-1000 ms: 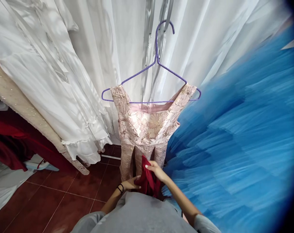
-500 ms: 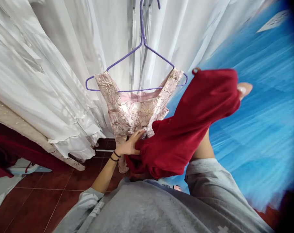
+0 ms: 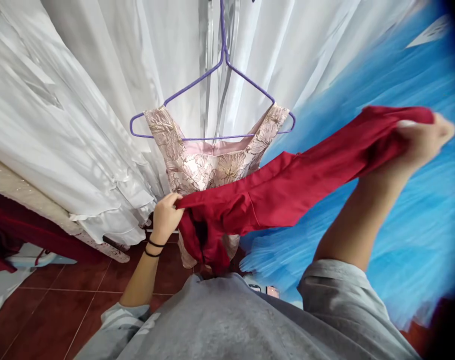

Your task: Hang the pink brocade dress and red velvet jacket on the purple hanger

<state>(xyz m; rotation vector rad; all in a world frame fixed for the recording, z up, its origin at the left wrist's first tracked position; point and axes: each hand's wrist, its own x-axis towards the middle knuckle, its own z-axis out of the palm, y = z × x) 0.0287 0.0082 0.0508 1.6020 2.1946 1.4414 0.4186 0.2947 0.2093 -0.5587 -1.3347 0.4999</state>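
A dark red garment (image 3: 287, 187) stretches between my two hands in front of me. My left hand (image 3: 165, 216) grips its bunched lower end at centre left; two black bands sit on that wrist. My right hand (image 3: 422, 137) holds the other end, raised far to the right. Behind the red cloth hangs a pink floral brocade dress (image 3: 204, 167) on a purple hanger (image 3: 219, 75).
White gowns (image 3: 62, 110) hang at left and behind. A blue tulle skirt (image 3: 400, 215) fills the right side. Red-brown floor tiles (image 3: 62, 305) lie below, with more red fabric (image 3: 9, 235) and a beige sparkly hem (image 3: 32, 200) at far left.
The red garment was bunched low in both hands; my right hand has lifted one end up and far right, pulling it out long, while my left hand rose a little.
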